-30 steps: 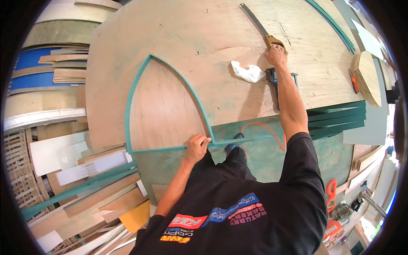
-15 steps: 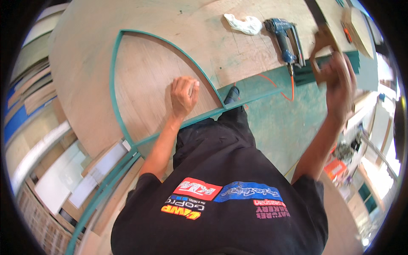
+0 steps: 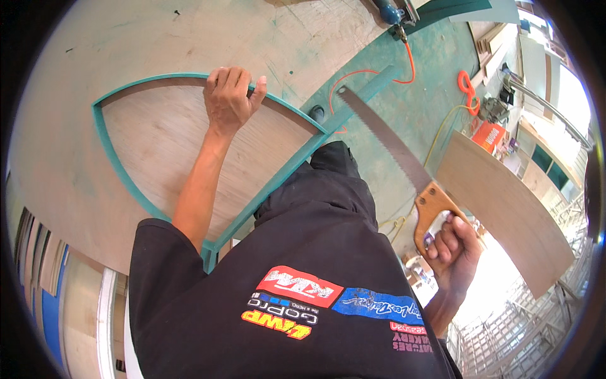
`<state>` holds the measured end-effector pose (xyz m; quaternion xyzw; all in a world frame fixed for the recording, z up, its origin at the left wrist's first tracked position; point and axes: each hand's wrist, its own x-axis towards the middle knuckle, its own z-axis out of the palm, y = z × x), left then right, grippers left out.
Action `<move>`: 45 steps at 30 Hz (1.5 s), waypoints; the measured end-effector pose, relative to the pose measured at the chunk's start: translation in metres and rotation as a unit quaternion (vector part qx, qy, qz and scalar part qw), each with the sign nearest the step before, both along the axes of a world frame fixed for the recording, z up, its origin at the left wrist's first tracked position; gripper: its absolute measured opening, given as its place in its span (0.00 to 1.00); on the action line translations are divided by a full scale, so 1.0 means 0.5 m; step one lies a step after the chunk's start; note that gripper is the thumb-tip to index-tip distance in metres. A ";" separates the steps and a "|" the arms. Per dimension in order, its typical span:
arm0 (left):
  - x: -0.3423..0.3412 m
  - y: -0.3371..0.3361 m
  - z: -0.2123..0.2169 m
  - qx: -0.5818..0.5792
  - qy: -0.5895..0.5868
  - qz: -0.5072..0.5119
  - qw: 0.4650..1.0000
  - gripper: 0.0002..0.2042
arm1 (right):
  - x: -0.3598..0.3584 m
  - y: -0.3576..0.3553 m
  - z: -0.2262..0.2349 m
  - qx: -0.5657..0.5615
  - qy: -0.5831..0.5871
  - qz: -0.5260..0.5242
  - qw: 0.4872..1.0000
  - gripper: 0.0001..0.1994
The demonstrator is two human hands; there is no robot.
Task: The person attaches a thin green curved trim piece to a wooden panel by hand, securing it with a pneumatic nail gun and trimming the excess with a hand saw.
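Your right hand, clamped on the wooden-handled steel saw, has swung past the pale wooden worktop's edge; your left hand clasps the teal pointed-arch frame

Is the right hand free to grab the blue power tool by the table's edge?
Probably not as things stand: the right hand is wrapped around the saw, and the blue power tool lies well away, at the picture's top edge.

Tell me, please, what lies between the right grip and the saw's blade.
The head view shows the saw's wooden handle between the right grip and the blade.
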<state>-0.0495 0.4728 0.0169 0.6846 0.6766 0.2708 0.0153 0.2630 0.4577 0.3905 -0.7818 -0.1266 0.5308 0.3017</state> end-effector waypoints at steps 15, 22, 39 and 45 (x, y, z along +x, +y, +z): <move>0.004 0.004 -0.011 -0.044 -0.016 0.014 0.999 0.15 | -0.188 0.072 -0.111 -0.157 -0.105 -0.001 0.982 0.09; 0.000 0.013 -0.028 -0.028 -0.022 0.004 0.999 0.16 | -0.215 0.090 -0.161 -0.179 -0.138 -0.006 0.974 0.10; 0.007 0.008 -0.022 -0.021 -0.021 0.009 1.000 0.18 | -0.215 0.029 -0.236 -0.133 -0.122 -0.030 0.983 0.10; 0.007 0.005 -0.036 -0.019 -0.014 0.009 1.000 0.18 | -0.230 0.034 -0.176 -0.141 -0.112 -0.048 0.983 0.10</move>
